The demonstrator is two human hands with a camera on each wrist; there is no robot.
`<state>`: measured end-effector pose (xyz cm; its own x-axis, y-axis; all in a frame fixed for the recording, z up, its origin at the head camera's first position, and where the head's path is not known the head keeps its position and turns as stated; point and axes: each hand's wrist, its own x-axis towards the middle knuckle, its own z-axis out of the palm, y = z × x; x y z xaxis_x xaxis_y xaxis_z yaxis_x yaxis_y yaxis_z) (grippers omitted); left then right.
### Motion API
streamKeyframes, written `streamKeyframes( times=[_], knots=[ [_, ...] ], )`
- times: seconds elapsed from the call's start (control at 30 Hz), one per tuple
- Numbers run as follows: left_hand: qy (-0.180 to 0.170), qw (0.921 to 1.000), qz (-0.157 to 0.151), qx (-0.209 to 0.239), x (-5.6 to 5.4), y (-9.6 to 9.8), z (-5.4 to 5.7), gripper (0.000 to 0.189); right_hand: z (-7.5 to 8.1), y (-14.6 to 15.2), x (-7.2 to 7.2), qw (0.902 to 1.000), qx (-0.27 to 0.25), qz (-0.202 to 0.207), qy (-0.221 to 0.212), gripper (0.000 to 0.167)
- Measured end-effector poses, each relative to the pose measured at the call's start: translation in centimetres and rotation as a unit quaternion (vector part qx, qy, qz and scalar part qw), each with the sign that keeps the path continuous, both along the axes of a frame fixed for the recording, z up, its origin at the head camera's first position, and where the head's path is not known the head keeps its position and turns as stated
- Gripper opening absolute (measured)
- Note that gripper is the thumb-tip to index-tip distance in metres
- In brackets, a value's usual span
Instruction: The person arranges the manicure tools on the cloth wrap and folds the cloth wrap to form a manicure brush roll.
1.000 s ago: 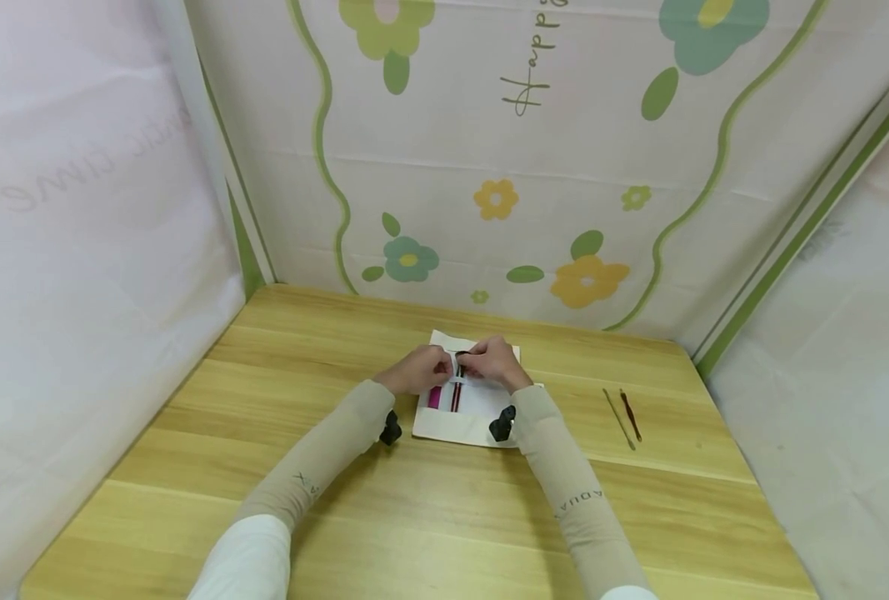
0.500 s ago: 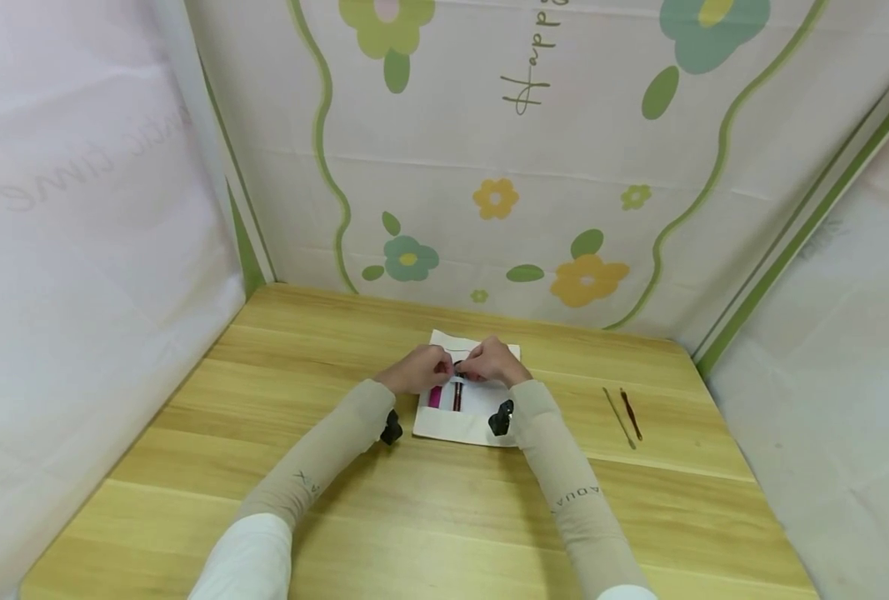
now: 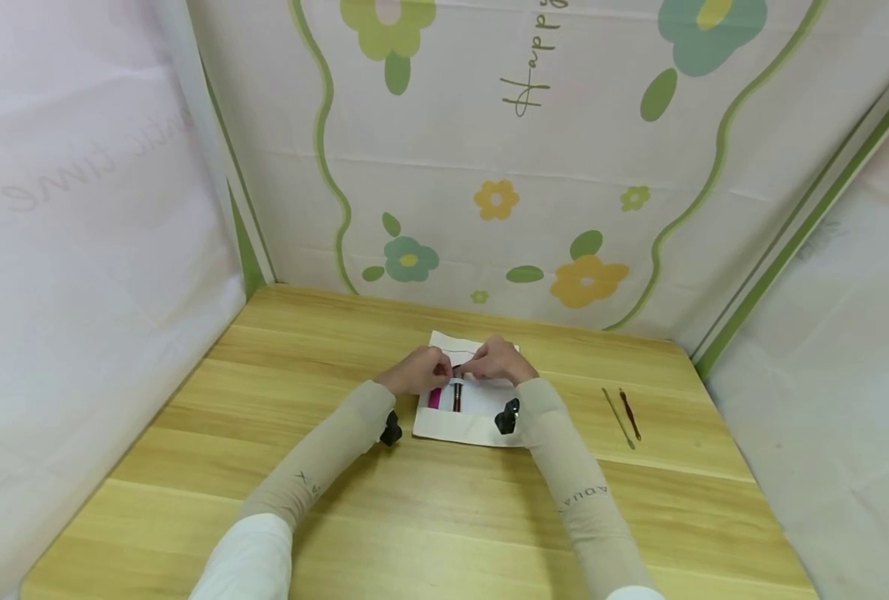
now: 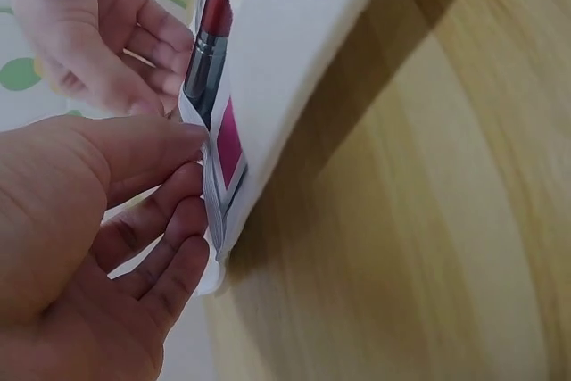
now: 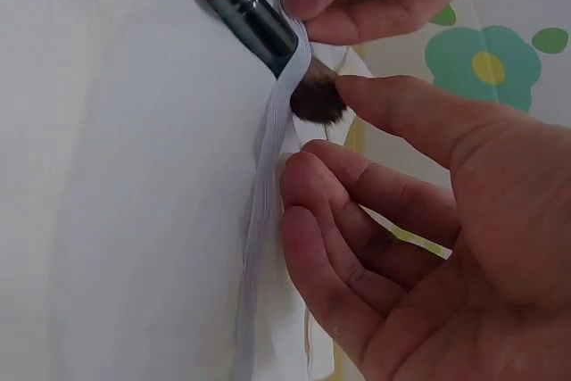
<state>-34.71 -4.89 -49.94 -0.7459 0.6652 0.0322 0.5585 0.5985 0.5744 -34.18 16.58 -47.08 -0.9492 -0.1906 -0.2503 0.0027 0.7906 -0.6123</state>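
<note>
A white fabric case (image 3: 474, 428) lies opened out on the table. A makeup brush (image 5: 259, 28) with a red handle, dark metal collar and dark bristles passes under the white elastic band (image 5: 260, 211) of the case. With thumb and finger, my left hand (image 3: 423, 369) pinches that band beside the brush. My right hand (image 3: 500, 362) is at the bristle end, its thumb tip against the bristles and its other fingers loosely bent below, apart from the thumb. Left of the brush, a flat magenta piece (image 3: 434, 398) sits in the case, partly covered by my left hand in the head view.
Two thin tools lie on the wooden table (image 3: 384, 517) to the right: a dark red one (image 3: 630, 414) and a grey-green one (image 3: 619, 419). Printed cloth (image 3: 429, 208) hangs as walls behind the table and along both sides.
The brush has slid toward me under the elastic band. My right hand has loosened its hold on the brush's end and shifted slightly right. My left hand has stayed in place.
</note>
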Motion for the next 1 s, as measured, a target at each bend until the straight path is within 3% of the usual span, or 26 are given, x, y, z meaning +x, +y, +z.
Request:
streamKeyframes(
  times=[0.33,0.7,1.0],
  knots=[
    [0.002,0.9993,-0.007,0.038,0.3,0.0,0.2,0.008,0.8,7.9,1.5,0.9989,-0.006,-0.02,0.041,0.034],
    [0.008,0.9995,-0.013,0.028,0.6,1.4,0.5,0.01,1.2,17.3,4.0,0.9938,0.076,-0.047,0.066,0.033],
    [0.013,0.9994,-0.024,0.022,0.4,1.9,0.2,0.009,0.1,22.6,6.1,0.9897,0.106,-0.05,0.082,0.025]
  ],
)
